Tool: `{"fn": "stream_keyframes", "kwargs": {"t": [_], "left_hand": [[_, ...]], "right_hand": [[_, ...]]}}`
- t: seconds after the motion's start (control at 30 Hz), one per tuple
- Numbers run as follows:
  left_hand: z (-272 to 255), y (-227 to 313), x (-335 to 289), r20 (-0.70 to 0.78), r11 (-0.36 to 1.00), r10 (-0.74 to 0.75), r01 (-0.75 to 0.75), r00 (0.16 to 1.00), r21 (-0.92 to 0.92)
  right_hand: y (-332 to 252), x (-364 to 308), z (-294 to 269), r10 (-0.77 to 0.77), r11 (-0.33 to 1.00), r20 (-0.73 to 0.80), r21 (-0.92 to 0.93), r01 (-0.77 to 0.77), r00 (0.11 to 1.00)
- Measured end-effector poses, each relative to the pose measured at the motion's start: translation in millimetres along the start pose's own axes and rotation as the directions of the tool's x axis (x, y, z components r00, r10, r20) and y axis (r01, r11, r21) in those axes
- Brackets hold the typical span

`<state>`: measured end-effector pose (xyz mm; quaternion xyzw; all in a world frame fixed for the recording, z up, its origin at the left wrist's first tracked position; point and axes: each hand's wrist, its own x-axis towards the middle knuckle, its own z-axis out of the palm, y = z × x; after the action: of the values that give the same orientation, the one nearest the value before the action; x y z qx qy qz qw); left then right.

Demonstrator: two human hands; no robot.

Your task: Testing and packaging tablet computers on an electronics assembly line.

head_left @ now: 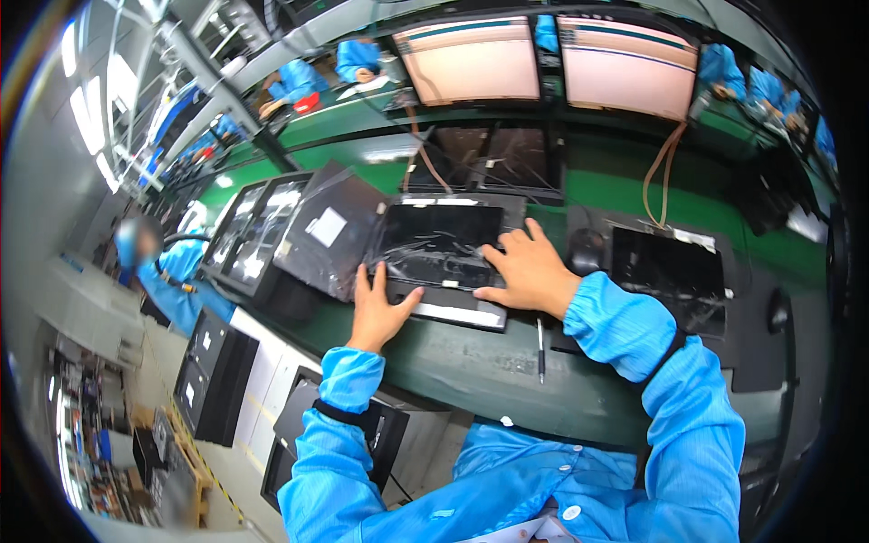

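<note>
In front of me a dark display panel (441,237), with crinkled clear film on its face, lies on a black mat. Spread fingers of my left hand (376,312) rest at the panel's near left corner, holding nothing that I can see. My right hand (534,271) reaches over the panel's right edge. Its index finger and thumb are apart, with their tips at the film and the near right corner; the other fingers stretch beyond the edge. Along the near side runs a white strip (459,311). A pen (541,351) lies on the green bench nearer to me.
Left of the panel leans a black film-wrapped board (333,226) with a white label. On the right sit a second panel (668,271), a dark round object (587,249) and a computer mouse (778,310). Two monitors (471,59) stand behind. Black trays (214,376) are at lower left; people in blue work around.
</note>
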<state>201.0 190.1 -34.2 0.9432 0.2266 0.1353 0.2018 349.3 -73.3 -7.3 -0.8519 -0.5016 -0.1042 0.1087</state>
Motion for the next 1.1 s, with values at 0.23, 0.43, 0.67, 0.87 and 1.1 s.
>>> {"fn": "stream_keyframes", "kwargs": {"t": [0.23, 0.43, 0.67, 0.87, 1.1], "left_hand": [[-24, 11, 11, 0.059, 0.985, -0.010, -0.001, 0.998, 0.175], [-16, 59, 7, -0.005, 0.842, 0.529, -0.524, 0.849, 0.129], [19, 78, 24, 0.095, 0.909, 0.411, -0.415, 0.907, 0.029], [20, 71, 23, 0.076, 0.904, 0.425, -0.427, 0.902, 0.011], [19, 76, 23, 0.083, 0.896, 0.437, -0.442, 0.896, 0.052]], "right_hand": [[25, 15, -7, 0.099, 0.958, -0.005, 0.273, -0.093, 0.995], [158, 84, -10, 0.859, 0.425, 0.055, 0.477, -0.769, 0.509], [211, 148, 33, 0.655, 0.001, 0.573, 0.651, -0.759, 0.493], [213, 164, 42, 0.657, -0.179, 0.663, 0.600, -0.780, 0.359], [197, 208, 51, 0.507, -0.291, 0.760, 0.595, -0.750, 0.407]]}}
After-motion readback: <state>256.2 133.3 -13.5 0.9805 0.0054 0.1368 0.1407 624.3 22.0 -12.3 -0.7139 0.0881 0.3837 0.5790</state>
